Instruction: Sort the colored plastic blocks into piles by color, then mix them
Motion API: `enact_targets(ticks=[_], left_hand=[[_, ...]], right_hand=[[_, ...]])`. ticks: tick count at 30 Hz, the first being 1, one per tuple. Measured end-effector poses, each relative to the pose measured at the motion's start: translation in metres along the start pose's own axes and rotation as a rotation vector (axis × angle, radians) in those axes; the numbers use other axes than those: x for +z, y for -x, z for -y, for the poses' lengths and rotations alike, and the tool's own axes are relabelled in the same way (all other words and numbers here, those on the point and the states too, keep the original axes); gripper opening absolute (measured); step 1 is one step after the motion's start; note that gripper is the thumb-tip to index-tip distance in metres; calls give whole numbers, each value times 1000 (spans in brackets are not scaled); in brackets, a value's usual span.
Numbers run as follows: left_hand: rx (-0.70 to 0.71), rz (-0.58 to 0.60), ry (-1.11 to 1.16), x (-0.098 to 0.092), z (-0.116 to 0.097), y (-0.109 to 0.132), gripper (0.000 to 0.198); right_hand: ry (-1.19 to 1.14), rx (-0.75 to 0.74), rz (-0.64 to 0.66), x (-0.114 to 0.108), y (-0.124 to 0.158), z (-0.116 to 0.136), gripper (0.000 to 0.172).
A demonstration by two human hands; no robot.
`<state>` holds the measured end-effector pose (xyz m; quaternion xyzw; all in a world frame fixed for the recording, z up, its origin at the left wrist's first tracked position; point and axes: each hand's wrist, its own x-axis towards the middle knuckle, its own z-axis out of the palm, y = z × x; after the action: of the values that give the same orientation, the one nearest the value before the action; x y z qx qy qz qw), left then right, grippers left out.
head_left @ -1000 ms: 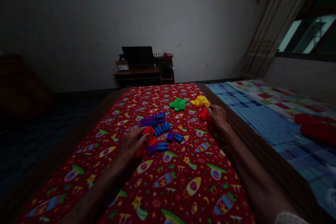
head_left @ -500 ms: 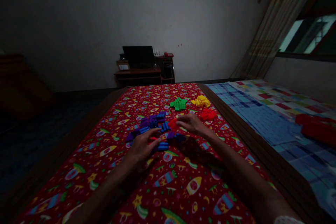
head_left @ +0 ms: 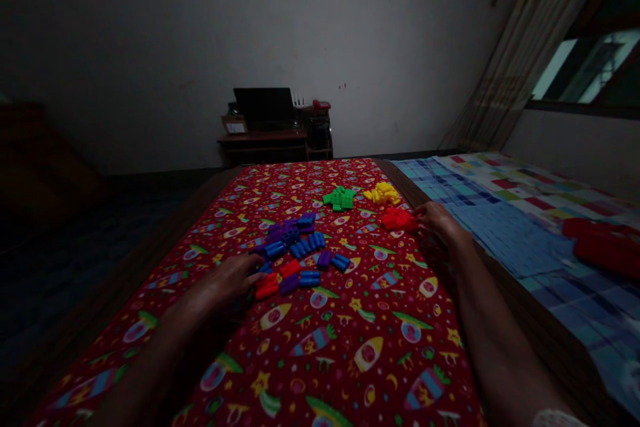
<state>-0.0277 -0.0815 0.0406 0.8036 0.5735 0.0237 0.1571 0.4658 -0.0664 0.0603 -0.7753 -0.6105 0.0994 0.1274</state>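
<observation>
My left hand (head_left: 233,280) is at the left end of the mixed blocks, thumb and fingers apart, beside a red toy block (head_left: 267,287) and a partly covered blue block (head_left: 265,267). Another red block (head_left: 291,269), a purple block (head_left: 289,283) and a blue block (head_left: 310,278) lie close by. At the right edge of the cloth, my right hand (head_left: 440,221) has its fingers bent against the red pile (head_left: 397,219), closed on a red block at the pile's right side. The fingertips are partly dark.
A green pile (head_left: 340,198) and a yellow pile (head_left: 383,193) lie farther back. Several purple and blue blocks (head_left: 293,230) are heaped mid-cloth on the red patterned cloth (head_left: 320,347). Beyond stands a desk (head_left: 263,137) with a dark screen; a bed (head_left: 505,220) is at the right.
My right hand has moved right with a red block, from the mixed blocks to the red pile. My left hand has shifted left and back, uncovering red and purple blocks.
</observation>
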Motion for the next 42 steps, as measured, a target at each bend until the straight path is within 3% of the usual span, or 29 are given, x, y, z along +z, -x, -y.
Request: enact_targets(ticks=[5,9,12,16,20,22,25,28,31,34,37,39,42], left_hand=[[64,-134,74,11,-4,5,35],[121,-182,87,13,-12,9,33],[142,-191,96,13,-16,6,29],[154,-178,134,8,-19,1,24],[108,-327,284,-3,-35,2,27],[99,-399,392,-4,-50,4,35],[139,-376,542,6,-73,6,43],[174,-314,600,22,-85,5,46],[211,-373,482,35,-78,2,41],[260,-431,285,43,-61,-2,32],[280,-397,198,50,-48,-8,30],[275,-387,187,53,-45,-12,32],[264,-405,214,53,-48,-14,37]], right_hand=[[33,-93,-171,18,-8,13,35],[27,-164,-272,5,0,28,32],[6,-265,-288,-2,13,55,27],[-103,-569,-155,17,41,108,24],[-362,-907,44,56,78,156,24],[-536,-960,142,70,95,171,30],[-675,-907,232,80,106,181,33],[-589,-867,178,78,96,179,24],[-446,-741,-27,64,67,159,20],[-296,-512,-260,40,35,121,24],[-123,-240,-465,19,14,76,28],[-46,-133,-499,13,8,52,30],[-28,-87,-430,16,7,32,33]])
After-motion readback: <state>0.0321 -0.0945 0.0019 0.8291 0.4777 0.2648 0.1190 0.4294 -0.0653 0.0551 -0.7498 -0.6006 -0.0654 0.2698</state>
